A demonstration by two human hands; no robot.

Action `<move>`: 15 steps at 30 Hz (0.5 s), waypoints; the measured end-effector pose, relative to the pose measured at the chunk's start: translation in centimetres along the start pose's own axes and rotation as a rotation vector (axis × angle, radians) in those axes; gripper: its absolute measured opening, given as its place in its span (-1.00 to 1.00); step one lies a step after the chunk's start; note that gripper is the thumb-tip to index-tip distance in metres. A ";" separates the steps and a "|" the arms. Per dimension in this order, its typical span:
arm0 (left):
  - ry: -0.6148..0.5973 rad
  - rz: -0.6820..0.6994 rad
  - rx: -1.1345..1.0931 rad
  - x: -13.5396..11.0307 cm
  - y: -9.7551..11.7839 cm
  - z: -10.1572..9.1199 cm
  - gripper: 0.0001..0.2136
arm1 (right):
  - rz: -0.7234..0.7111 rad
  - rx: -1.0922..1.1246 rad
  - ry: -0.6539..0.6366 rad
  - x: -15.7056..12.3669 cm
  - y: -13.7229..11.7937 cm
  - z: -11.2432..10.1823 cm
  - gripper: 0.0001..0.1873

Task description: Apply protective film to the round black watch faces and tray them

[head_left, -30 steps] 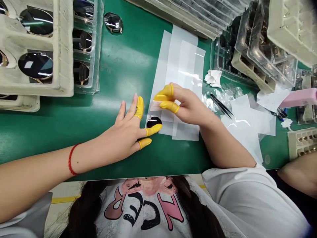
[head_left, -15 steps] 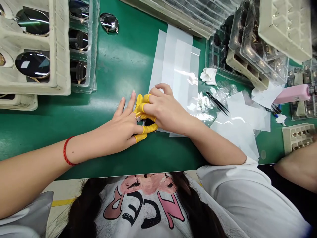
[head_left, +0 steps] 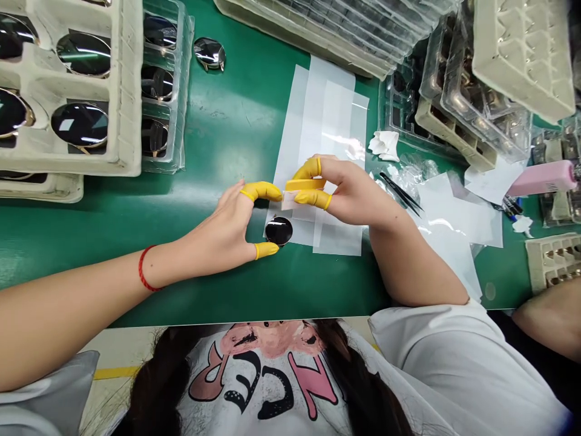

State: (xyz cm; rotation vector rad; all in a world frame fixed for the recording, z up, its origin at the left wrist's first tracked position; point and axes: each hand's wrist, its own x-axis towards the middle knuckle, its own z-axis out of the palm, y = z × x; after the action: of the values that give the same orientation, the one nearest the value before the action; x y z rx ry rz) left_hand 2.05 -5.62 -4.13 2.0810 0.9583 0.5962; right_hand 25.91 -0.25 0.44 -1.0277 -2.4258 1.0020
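My left hand (head_left: 227, 233) reaches in from the left with yellow finger cots on. Its thumb and forefinger are spread apart. The thumb tip is at the edge of a round, black-faced watch head (head_left: 278, 231) lying on the green table and the edge of a white sheet. Above and right of it, my right hand (head_left: 342, 188), also in yellow finger cots, pinches a small white piece (head_left: 289, 200) that looks like paper or cloth. The left forefinger tip is close to this piece; I cannot tell whether they touch.
Cream trays (head_left: 124, 133) and clear trays (head_left: 179, 121) of watch heads stand on the left. Another watch head (head_left: 209, 53) lies near them. Translucent sheets (head_left: 333, 121), black tweezers (head_left: 400, 192), crumpled film and stacked trays (head_left: 521, 54) lie to the right. A person's arm shows far right.
My hands have come apart and the watch head is uncovered between them. My right hand has moved right with the white piece, and my left fingers have spread. The view has shifted slightly.
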 end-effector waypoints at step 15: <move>-0.080 0.060 0.150 0.0 -1.2 0.7 -0.07 | -0.175 -0.471 -0.077 0.8 -1.7 3.8 -0.67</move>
State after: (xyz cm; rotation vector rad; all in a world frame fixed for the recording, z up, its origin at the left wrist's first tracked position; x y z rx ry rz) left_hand 2.04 -5.40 -5.52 2.2555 0.9218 0.4799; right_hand 22.57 -2.35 -0.98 -0.8992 -2.8323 0.4261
